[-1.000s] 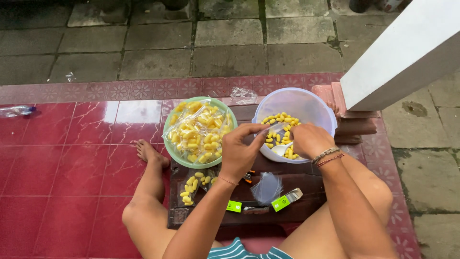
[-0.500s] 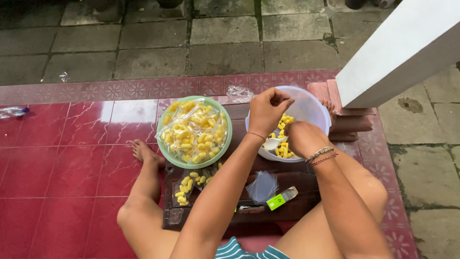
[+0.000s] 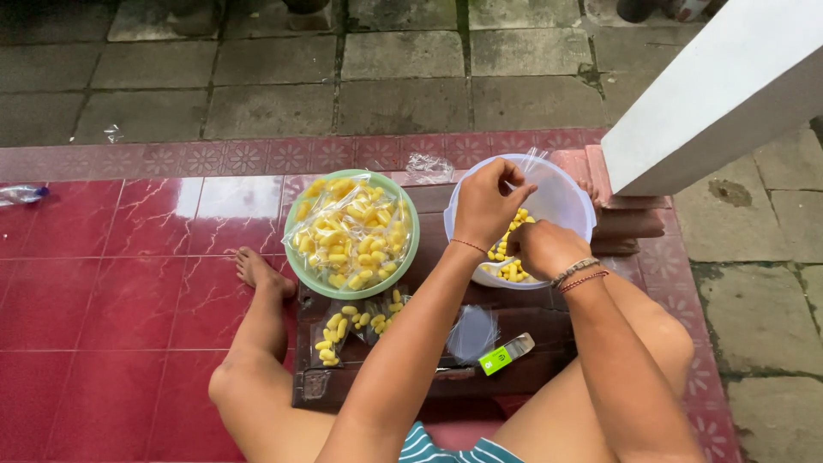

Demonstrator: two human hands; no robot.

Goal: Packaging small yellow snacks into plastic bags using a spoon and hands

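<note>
My left hand (image 3: 486,204) pinches the mouth of a thin clear plastic bag (image 3: 525,171) above the white bowl (image 3: 566,201). My right hand (image 3: 542,249), closed, scoops yellow snacks (image 3: 506,266) inside. The bag looks light, limp and slippery, best gripped at its rim. Filled packets sit in the green bowl (image 3: 296,266) alongside.

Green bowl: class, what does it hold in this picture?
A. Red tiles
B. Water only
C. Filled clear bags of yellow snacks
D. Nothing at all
C: the green bowl is heaped with clear bags packed with yellow pieces, while both hands work over the white bowl beside it.
</note>
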